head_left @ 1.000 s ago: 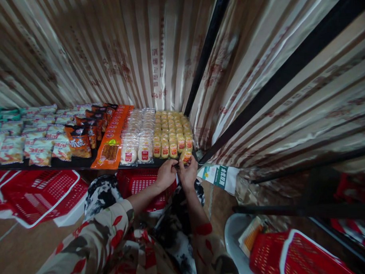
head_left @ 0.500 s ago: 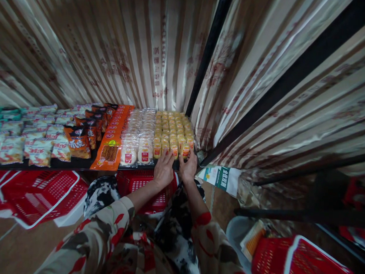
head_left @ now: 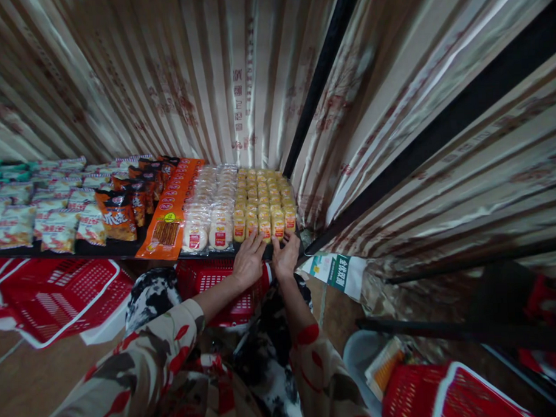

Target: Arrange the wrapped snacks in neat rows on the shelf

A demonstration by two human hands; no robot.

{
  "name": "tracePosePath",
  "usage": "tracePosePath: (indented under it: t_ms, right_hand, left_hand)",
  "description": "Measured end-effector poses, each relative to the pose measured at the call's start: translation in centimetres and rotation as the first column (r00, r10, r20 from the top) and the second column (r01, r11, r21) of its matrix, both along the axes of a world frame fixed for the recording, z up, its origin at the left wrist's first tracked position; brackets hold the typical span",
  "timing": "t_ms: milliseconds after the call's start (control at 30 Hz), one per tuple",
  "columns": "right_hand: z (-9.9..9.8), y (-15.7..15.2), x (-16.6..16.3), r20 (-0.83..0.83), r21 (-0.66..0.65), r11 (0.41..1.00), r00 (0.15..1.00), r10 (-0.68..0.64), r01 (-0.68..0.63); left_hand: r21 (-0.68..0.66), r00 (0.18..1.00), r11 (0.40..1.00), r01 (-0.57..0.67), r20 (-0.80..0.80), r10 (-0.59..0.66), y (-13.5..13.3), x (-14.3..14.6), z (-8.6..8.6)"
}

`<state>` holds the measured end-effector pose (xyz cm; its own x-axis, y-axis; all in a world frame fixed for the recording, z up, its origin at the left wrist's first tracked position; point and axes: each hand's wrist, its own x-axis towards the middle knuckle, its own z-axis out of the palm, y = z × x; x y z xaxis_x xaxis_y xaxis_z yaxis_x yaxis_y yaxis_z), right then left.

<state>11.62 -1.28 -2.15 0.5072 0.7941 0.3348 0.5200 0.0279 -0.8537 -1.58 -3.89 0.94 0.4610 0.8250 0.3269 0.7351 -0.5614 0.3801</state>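
Rows of small yellow packaged cakes (head_left: 263, 194) with red labels stand at the right end of the dark shelf (head_left: 119, 249). My left hand (head_left: 250, 259) rests at their front edge, fingers stretched forward and touching the front packs. Close beside it, my right hand (head_left: 286, 257) has its fingertips against the front packs on the right, fingers spread. Neither hand lifts a pack. Left of the yellow cakes are rows of round white pastries (head_left: 220, 230) in clear wrappers. An orange flat snack packet (head_left: 165, 227) lies beside those.
Black-and-orange snack bags (head_left: 117, 217) and pale snack bags (head_left: 60, 228) fill the shelf further left. Red baskets (head_left: 66, 295) sit below it, another red basket (head_left: 421, 392) at lower right. Black rack bars (head_left: 321, 79) cross before the curtain (head_left: 209, 71).
My fingers have drawn back slightly from the front yellow packs, whose red labels now show more fully in an even line. The other goods look unchanged.
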Motion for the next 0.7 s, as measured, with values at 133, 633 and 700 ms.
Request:
tracePosePath:
  t_ms: [133, 633, 700]
  right_hand:
    - [-0.2, -0.3, -0.2, 0.103, 0.016, 1.0, 0.994, -0.022, 0.021]
    - [-0.1, -1.7, -0.4, 0.237, 0.071, 0.997, 0.971, -0.041, 0.025]
    - [0.1, -2.4, -0.7, 0.228, 0.106, 0.993, 0.97, -0.082, 0.059]
  left_hand:
    - [0.007, 1.0, 1.0, 0.01, -0.011, -0.01, -0.2, 0.0, 0.2]
    - [0.071, 0.981, 0.989, 0.131, 0.136, -0.139, -2.0, -0.5, -0.8]
    - [0.079, 0.965, 0.983, 0.167, 0.191, -0.179, -2.8, -0.9, -1.3]
